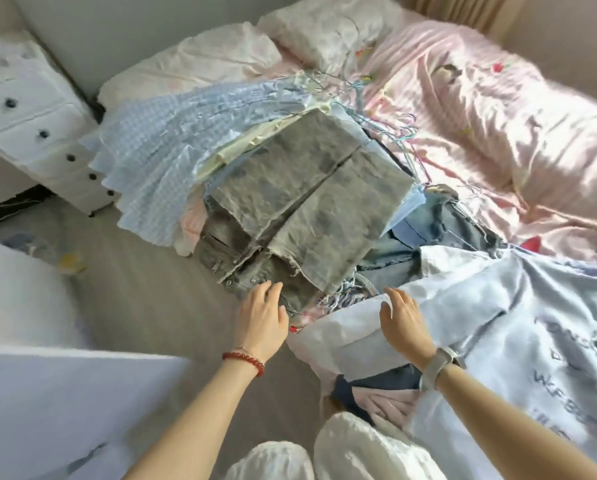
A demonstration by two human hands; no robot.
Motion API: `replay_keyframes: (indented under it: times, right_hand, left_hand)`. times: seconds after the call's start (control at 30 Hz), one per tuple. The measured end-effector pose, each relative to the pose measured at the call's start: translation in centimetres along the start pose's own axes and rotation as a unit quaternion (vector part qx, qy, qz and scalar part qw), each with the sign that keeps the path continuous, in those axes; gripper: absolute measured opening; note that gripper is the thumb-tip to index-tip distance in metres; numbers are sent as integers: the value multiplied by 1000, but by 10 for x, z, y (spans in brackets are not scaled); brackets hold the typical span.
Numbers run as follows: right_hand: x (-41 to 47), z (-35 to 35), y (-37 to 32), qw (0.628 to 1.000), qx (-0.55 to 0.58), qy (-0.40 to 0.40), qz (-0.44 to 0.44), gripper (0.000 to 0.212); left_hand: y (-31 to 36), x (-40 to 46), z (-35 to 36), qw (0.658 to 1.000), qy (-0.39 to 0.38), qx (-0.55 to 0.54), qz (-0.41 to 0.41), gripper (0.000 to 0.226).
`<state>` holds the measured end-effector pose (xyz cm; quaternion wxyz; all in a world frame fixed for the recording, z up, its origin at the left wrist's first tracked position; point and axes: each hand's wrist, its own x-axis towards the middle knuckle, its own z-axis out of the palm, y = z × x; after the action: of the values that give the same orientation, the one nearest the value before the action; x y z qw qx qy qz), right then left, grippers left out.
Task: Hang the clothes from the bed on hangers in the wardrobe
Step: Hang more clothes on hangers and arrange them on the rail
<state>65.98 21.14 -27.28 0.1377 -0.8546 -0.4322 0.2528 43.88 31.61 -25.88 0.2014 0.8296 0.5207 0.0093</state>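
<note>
A pile of clothes lies on the near side of the bed point(480, 109). On top are folded grey washed jeans point(300, 202). A light blue checked garment point(158, 150) spreads to their left, and blue denim point(425, 230) shows to their right. A white shirt with dark lettering point(519, 327) covers the near right corner. My left hand point(262, 320) reaches toward the jeans' waistband with straight fingers, just touching its edge. My right hand point(401, 320) hovers over the white shirt's edge, fingers relaxed, holding nothing. No hanger or wardrobe interior is in view.
A white chest of drawers point(30, 112) with dark knobs stands left of the bed. A white panel point(65, 393) fills the lower left. Pillows point(325, 32) lie at the bed's head on the pink floral sheet. Grey floor point(144, 292) runs along the bed.
</note>
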Motion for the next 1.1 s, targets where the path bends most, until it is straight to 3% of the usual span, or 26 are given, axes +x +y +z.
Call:
replay_keyframes:
  times: [0.27, 0.53, 0.63, 0.77, 0.93, 1.1]
  right_hand:
    - [119, -81, 145, 982, 85, 69, 153, 37]
    - [259, -113, 246, 979, 57, 74, 182, 32]
    - [293, -108, 265, 981, 55, 58, 179, 33]
    - [317, -94, 272, 983, 11, -21, 182, 37]
    - [309, -77, 269, 981, -71, 31, 175, 36]
    - [299, -89, 263, 975, 101, 59, 189, 29]
  left_hand:
    - [163, 128, 80, 981, -142, 62, 115, 49]
    - [216, 192, 151, 959, -225, 110, 132, 54]
    - [216, 199, 169, 953, -253, 111, 125, 54]
    - [214, 200, 175, 954, -258, 91, 121, 54]
    - [215, 206, 173, 956, -253, 90, 120, 53]
    - [235, 221, 162, 959, -216, 57, 172, 49]
